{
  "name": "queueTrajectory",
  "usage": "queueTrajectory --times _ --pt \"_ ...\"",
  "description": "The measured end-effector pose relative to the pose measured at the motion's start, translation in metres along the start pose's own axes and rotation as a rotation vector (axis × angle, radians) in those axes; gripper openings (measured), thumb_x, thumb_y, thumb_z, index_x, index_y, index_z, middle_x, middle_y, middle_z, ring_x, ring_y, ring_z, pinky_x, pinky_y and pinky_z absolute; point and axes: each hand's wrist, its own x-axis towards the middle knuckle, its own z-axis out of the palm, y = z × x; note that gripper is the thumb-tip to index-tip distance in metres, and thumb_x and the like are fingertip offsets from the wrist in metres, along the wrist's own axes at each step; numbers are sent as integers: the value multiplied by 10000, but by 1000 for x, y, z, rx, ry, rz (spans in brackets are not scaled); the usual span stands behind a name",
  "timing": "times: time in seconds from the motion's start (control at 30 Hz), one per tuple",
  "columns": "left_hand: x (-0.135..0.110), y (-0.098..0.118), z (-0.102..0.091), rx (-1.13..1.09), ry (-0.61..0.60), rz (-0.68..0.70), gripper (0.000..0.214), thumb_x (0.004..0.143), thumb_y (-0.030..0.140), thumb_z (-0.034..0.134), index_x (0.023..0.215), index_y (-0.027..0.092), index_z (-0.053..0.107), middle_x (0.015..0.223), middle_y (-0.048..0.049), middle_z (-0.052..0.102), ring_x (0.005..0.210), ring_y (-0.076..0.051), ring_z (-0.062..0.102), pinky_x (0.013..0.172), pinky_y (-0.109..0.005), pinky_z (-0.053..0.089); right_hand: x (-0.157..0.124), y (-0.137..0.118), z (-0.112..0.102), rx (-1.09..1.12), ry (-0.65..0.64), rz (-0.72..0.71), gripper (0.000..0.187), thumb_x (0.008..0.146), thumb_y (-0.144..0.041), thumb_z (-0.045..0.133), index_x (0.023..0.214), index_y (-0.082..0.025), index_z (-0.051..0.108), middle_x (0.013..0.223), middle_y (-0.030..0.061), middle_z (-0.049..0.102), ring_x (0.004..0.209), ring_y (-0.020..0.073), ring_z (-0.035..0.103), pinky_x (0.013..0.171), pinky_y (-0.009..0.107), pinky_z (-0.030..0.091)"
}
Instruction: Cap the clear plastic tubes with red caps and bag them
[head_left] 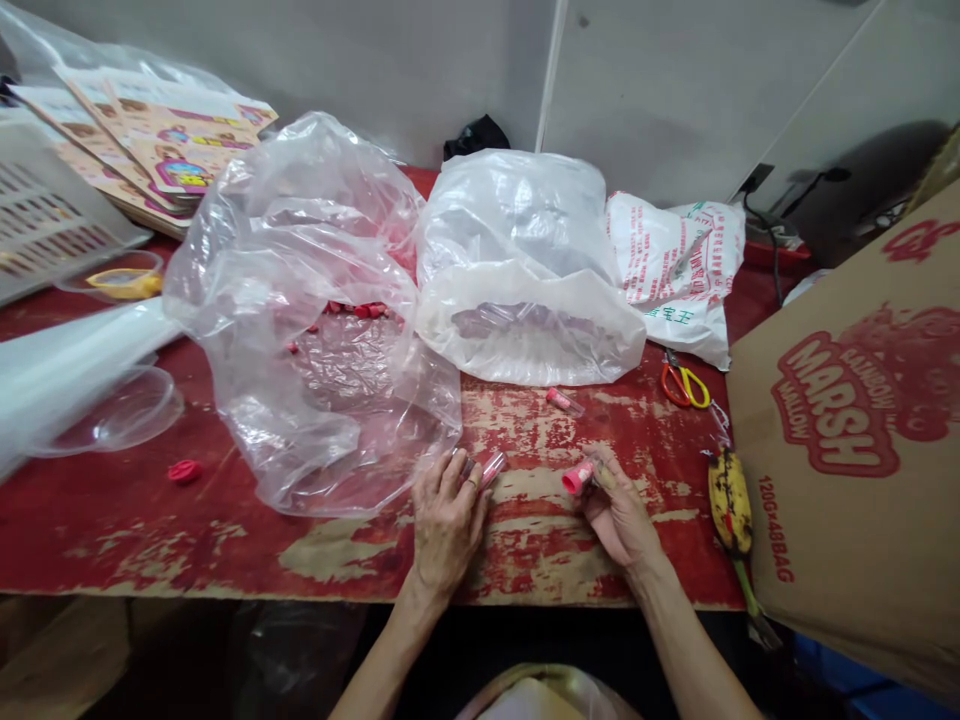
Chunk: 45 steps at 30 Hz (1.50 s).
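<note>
My right hand [616, 505] pinches a small clear tube with a pink cap [576, 478], the cap pointing left. My left hand [448, 515], wearing a ring, is curled low over the table with its fingers around a clear plastic tube [492, 468]. A second clear piece shows partly behind those fingers. Beyond both hands lies another pink-capped tube [564, 402]. Left of my left hand spreads a large clear plastic bag [322, 420], its mouth toward me, with small red pieces [364, 311] inside. A white plastic bag [525, 340] with an open mouth stands behind the tubes.
Scissors [684, 385] and a spotted banana [730, 505] lie beside a large carton [847, 480] at right. A printed white bag [679, 270] leans at the back. A red piece [184, 471], clear tub [142, 410] and white basket [52, 210] are at left.
</note>
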Motion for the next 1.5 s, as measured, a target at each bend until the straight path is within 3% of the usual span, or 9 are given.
queueTrajectory --times 0.17,0.33,0.43,0.67,0.8,0.93,1.1,1.3,1.5 --pt "0 0 1 -6 -4 -8 242 864 220 540 1064 133 644 1213 -172 599 1171 -320 501 960 -490 399 2 8 -7 -148 -2 -151 324 730 -365 722 1016 -239 637 789 -27 611 601 88 555 543 206 489" --pt "0 0 1 -1 -8 -3 247 863 203 535 1071 121 639 1207 -174 603 1169 -325 501 958 -500 399 0 11 -18 -850 -57 -536 338 813 -317 625 1141 -236 618 1064 63 647 929 197 621 795 340 530" --pt "0 0 1 13 -8 -3 247 862 205 538 1074 127 638 1202 -168 607 1166 -325 502 951 -497 404 0 9 -20 -1179 -119 -796 316 841 -260 575 1155 -230 598 1063 80 655 946 205 626 835 360 523" --pt "-1 0 1 10 -30 -16 258 865 211 535 1089 133 636 1222 -168 596 1188 -324 485 963 -497 393 3 13 -16 -1427 -271 -1136 357 871 -163 527 1220 -237 534 1100 98 647 1024 224 612 869 405 521" --pt "-2 0 1 2 -30 -20 251 865 228 539 1079 147 642 1225 -160 594 1190 -318 485 971 -493 389 0 18 -12 -1385 -259 -1155 338 870 -118 515 1186 -233 556 1032 94 652 958 201 632 820 359 547" --pt "-1 0 1 -11 -16 -26 245 874 229 523 1073 155 645 1219 -159 596 1189 -308 489 975 -487 391 -2 17 -6 -1205 -100 -1136 347 852 -147 566 1188 -236 557 1039 81 646 951 189 638 810 331 556" --pt "-1 1 0 -26 -34 -44 250 875 231 515 1077 154 641 1232 -169 587 1197 -314 485 972 -497 389 1 16 -2 -1253 -285 -1012 347 866 -130 507 1172 -275 585 1063 62 664 1023 202 623 897 385 527" --pt "-1 1 -1 -33 -36 -40 235 871 255 530 1052 159 646 1239 -167 584 1209 -315 476 973 -496 387 2 19 -3 -1263 -295 -955 375 857 -140 504 1202 -268 570 1091 70 659 1057 216 608 924 414 506" --pt "0 2 -2 -39 -23 -45 174 867 248 541 952 151 657 1223 -167 596 1206 -313 481 971 -497 389 0 21 -1 -1203 -193 -957 396 833 -149 556 1211 -266 546 1074 62 659 993 206 624 874 379 524"
